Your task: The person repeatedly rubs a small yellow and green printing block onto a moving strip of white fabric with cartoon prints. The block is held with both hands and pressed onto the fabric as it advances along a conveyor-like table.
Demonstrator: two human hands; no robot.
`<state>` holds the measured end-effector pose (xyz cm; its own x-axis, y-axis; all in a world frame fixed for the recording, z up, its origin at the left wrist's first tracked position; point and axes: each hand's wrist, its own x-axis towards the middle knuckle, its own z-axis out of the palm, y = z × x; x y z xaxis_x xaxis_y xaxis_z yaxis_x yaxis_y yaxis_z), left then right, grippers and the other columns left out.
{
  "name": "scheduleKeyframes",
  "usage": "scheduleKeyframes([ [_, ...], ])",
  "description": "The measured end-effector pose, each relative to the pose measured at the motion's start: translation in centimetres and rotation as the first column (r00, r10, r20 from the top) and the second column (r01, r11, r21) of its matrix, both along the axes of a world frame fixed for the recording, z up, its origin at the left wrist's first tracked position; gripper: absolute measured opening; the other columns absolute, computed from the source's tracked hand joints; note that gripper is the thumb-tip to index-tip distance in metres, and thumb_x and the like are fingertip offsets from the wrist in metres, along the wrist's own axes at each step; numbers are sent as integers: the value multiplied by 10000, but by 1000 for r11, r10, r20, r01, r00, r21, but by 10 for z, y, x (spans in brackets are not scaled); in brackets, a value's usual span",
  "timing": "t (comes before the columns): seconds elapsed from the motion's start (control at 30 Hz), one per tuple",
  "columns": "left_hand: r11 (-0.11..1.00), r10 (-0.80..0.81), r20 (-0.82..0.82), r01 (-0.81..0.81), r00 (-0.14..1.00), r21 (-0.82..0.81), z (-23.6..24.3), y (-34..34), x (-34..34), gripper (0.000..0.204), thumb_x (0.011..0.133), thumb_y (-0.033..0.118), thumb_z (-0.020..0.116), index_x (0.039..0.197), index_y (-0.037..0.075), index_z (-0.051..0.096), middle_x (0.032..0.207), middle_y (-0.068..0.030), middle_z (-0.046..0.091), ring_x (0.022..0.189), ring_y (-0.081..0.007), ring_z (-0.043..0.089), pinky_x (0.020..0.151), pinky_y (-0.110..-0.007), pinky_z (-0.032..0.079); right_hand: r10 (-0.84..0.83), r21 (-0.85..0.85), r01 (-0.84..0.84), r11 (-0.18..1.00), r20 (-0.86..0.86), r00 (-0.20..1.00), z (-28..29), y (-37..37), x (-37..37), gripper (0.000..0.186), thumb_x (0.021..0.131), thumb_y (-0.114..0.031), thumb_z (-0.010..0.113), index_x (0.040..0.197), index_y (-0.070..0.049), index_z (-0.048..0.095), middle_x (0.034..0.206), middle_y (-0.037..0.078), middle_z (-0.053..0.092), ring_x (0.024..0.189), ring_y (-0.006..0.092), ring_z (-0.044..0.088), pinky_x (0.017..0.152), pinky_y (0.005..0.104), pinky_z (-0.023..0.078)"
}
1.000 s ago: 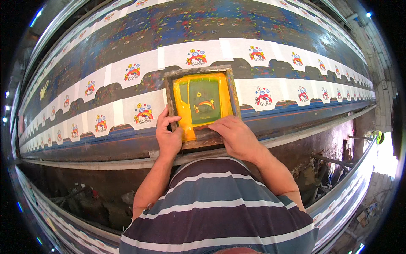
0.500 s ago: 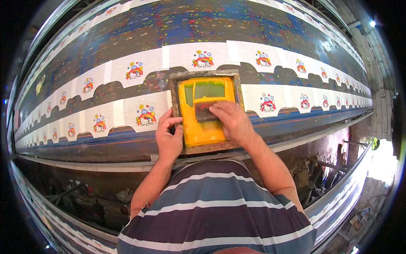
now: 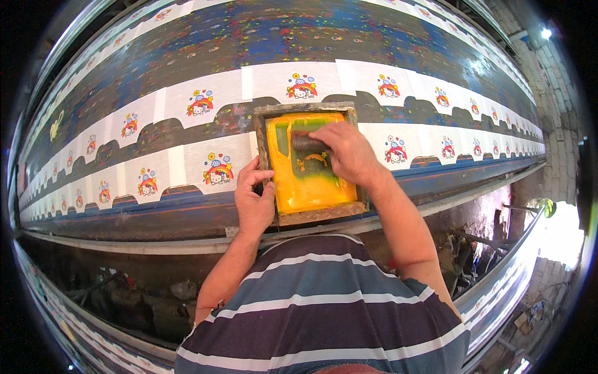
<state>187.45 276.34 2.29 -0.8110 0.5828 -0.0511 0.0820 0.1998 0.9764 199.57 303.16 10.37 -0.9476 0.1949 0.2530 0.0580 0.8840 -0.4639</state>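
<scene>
In front of me a wooden screen-printing frame [image 3: 319,215] lies on the long printing table, with yellow ink [image 3: 310,198] spread over its mesh. My right hand [image 3: 350,154] grips a dark, ink-stained squeegee [image 3: 304,144] inside the frame, near its far end. Below the squeegee, a patch of mesh shows greenish-dark with a small yellow rainbow-shaped design [image 3: 313,161]. At the frame's left side, my left hand [image 3: 254,198] pinches the wooden edge between thumb and fingers. Part of the squeegee is hidden by my right fingers.
White fabric pieces [image 3: 205,163] printed with a colourful cartoon and rainbow line the table in rows. Dark, paint-spattered table surface [image 3: 261,37] runs between them. A metal rail [image 3: 149,247] follows the near table edge. Another table with printed pieces [image 3: 498,296] stands at the lower right.
My right hand has pushed the squeegee away from me, toward the far end of the frame, uncovering the design on the mesh. My left hand stays at the frame's left edge.
</scene>
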Motion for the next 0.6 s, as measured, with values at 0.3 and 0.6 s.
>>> scheduleKeyframes([
  [0.3, 999, 4, -6, -4, 1000, 53, -8, 1, 0, 315, 949, -122, 750, 1215, 41, 793, 1662, -250, 597, 1525, -349, 624, 1219, -423, 519, 38, -53, -35, 998, 44, 998, 9, -76, 70, 514, 812, 33, 772, 1319, -53, 782, 1275, 144, 765, 1176, 399, 728, 1065, 521, 584],
  [0.6, 999, -42, -280, 37, 959, -24, 2, 0, 8, 352, 889, -68, 798, 1211, 72, 809, 1659, -268, 599, 1563, -419, 577, 1321, -491, 419, -19, -155, 14, 988, -28, 999, 7, -108, 107, 448, 883, -77, 876, 1322, -62, 787, 1361, 159, 747, 1287, 416, 709, 1131, 534, 568],
])
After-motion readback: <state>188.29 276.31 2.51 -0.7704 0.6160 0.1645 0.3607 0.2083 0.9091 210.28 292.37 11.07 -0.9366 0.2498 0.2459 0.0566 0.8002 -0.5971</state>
